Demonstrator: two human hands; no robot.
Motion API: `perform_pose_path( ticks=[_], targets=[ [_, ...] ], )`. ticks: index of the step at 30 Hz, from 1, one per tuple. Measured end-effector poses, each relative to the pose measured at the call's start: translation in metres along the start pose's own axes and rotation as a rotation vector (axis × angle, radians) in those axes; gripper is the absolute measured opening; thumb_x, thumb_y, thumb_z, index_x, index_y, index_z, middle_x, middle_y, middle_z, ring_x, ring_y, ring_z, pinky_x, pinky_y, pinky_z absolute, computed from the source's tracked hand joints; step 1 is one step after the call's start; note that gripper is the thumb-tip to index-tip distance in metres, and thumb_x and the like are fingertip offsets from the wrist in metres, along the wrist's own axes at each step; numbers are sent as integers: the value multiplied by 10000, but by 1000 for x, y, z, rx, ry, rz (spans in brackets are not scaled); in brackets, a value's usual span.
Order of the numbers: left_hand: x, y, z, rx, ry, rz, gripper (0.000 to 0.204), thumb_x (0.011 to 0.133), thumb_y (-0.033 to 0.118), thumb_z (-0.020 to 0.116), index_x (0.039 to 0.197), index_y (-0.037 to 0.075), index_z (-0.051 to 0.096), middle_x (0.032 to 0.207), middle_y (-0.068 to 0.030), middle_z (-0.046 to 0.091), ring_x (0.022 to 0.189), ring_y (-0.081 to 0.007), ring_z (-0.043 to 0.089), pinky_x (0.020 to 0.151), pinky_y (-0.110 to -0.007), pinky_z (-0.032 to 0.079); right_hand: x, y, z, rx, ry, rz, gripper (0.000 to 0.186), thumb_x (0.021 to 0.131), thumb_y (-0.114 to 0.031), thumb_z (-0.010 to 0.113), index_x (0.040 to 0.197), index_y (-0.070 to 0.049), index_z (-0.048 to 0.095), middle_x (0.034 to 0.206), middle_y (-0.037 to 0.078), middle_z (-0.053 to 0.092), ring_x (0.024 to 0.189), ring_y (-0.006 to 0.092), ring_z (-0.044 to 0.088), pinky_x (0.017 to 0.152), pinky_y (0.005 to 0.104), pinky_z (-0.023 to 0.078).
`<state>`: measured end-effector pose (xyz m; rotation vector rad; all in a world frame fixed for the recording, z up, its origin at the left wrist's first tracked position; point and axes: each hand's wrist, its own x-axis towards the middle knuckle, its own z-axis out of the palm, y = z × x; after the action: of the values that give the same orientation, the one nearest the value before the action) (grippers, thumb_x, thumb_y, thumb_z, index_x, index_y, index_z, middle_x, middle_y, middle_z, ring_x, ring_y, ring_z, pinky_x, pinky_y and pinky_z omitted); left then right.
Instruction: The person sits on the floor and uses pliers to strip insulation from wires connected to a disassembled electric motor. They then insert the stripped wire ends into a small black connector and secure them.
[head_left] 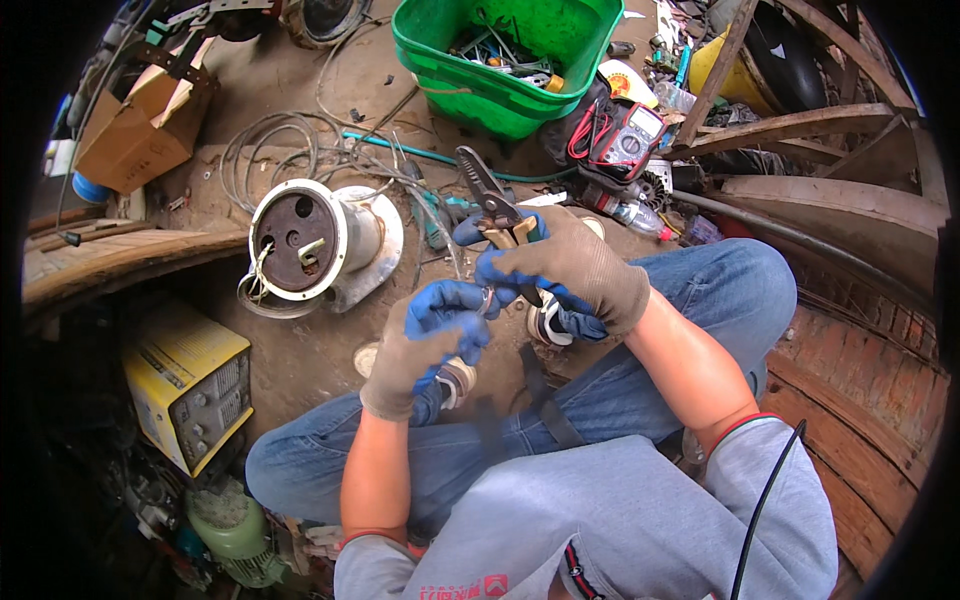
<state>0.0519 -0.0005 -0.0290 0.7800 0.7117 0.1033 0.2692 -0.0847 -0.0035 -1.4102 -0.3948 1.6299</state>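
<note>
The right hand (580, 258), gloved, has its fingers closed around wire strippers (496, 208), whose dark head points to 11 o'clock over the middle of the floor (312, 345). The left hand (432, 335), also gloved, sits just beside it at 7 o'clock, fingers curled nearly together at a small pale piece; I cannot tell whether they grip it. Below, the crossed legs in jeans (330, 455) close off the room from 3 round to 8 o'clock. Between 9 and 10, the round rim of a metal cylinder (362, 232) stands apart from the left hand, with bare floor between. Loose cable coils (232, 165) crowd 10 o'clock, beyond it. At 12, the green tub's (490, 108) near edge bounds the reach; the digital multimeter (632, 140) lies between 1 and 2, and a clear bottle (640, 216) at 2, beside a long metal pipe (775, 236)
</note>
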Motion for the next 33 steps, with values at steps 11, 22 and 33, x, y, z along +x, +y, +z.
perform_pose_path(
  ticks=[11,22,33],
  targets=[
    [-9,-4,25,137,271,254,167,979,5,694,1137,-45,678,1091,-129,739,915,-152,707,710,-272,586,-4,8,7,152,86,16,322,936,-86,720,1243,8,694,965,66,743,796,101,693,693,254,566],
    [-6,8,22,112,221,150,304,1041,119,650,1281,-67,639,1013,-99,709,806,-141,663,700,-274,554,-8,23,14,-171,248,-225,440,922,-177,727,1343,-69,654,855,54,720,673,75,627,606,260,527],
    [-8,11,2,7,328,302,321,1041,131,638,1265,-98,661,900,-105,674,755,-166,642,636,-290,529,-26,41,8,-908,238,-396,742,826,-194,807,1496,-60,517,1291,238,600,1200,440,579,1043,486,475]
  ],
)
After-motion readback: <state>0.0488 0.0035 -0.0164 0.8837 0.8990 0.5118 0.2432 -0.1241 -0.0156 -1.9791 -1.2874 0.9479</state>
